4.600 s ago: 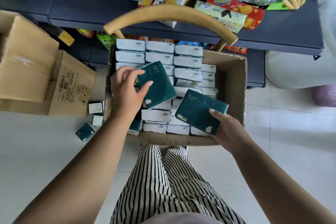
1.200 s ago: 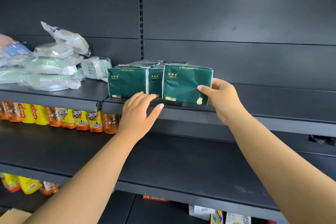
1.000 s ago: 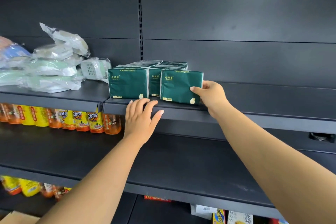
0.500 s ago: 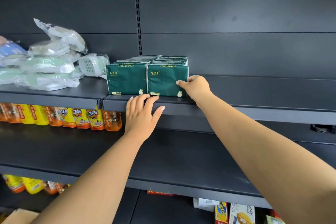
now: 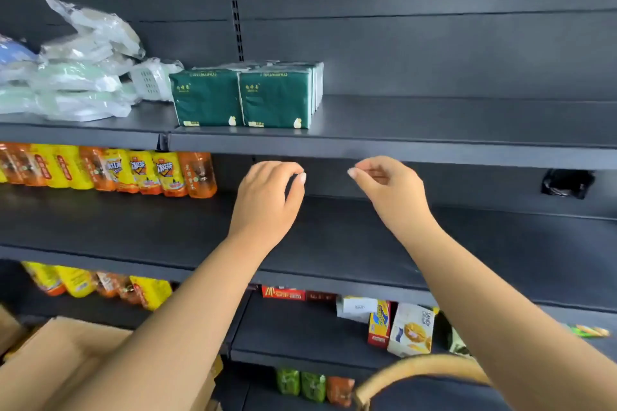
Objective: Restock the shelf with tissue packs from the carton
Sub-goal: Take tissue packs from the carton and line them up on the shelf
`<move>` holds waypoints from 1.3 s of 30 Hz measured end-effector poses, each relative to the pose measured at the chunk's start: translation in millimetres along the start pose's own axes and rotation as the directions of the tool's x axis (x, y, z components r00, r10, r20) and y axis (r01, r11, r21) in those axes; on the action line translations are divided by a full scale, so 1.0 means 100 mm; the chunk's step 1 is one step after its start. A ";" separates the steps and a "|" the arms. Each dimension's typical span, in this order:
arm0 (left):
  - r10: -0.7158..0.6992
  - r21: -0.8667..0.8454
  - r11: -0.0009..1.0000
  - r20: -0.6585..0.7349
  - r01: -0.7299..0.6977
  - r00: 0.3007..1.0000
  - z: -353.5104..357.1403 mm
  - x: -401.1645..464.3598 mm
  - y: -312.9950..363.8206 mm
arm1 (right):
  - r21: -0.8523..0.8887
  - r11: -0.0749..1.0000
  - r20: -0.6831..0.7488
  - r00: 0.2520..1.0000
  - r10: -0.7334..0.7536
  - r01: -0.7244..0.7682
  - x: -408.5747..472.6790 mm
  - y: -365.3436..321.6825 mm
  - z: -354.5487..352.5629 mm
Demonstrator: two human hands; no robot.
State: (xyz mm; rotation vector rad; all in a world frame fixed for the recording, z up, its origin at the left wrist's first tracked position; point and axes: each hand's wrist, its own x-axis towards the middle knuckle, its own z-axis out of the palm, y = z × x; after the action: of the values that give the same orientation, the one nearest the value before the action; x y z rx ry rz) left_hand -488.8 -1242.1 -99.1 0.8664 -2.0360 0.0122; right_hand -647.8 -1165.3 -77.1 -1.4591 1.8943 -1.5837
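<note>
Dark shelf (image 5: 434, 123), plastic-wrapped goods (image 5: 76, 77) leftward.

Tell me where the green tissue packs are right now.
In the head view, the green tissue packs stand in two rows at the left end of the upper shelf, right beside the plastic-wrapped goods.

We note a dark grey shelf (image 5: 434, 123) carrying two rows of upright green tissue packs (image 5: 243, 97) side by side near its front edge, with clear-wrapped pale green goods (image 5: 73, 77) piled on the adjoining board to their left.
</note>
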 end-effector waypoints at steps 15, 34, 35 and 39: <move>-0.094 0.090 0.995 0.732 0.041 0.674 0.91 -3.14 1.02 | -0.466 0.830 0.391 0.770 0.504 -0.306 -2.71 2.39 -0.48; -0.406 0.241 0.868 0.847 0.434 0.342 0.98 -4.61 1.78 | -0.718 0.677 0.566 0.430 0.703 -0.161 -4.38 3.21 -0.83; -0.403 0.238 0.865 0.854 0.441 0.328 0.99 -4.62 1.79 | -0.706 0.688 0.567 0.450 0.690 -0.165 -4.40 3.22 -0.82; -0.449 0.262 0.773 0.870 0.578 0.206 0.94 -4.64 1.88 | -0.643 0.732 0.559 0.517 0.648 -0.224 -4.52 3.20 -0.87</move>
State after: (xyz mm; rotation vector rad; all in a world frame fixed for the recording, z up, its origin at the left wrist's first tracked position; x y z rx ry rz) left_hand -502.9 -865.4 -442.1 1.7097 -2.5060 -1.2573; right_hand -669.0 -784.1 -487.2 -1.2916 1.9221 -0.1092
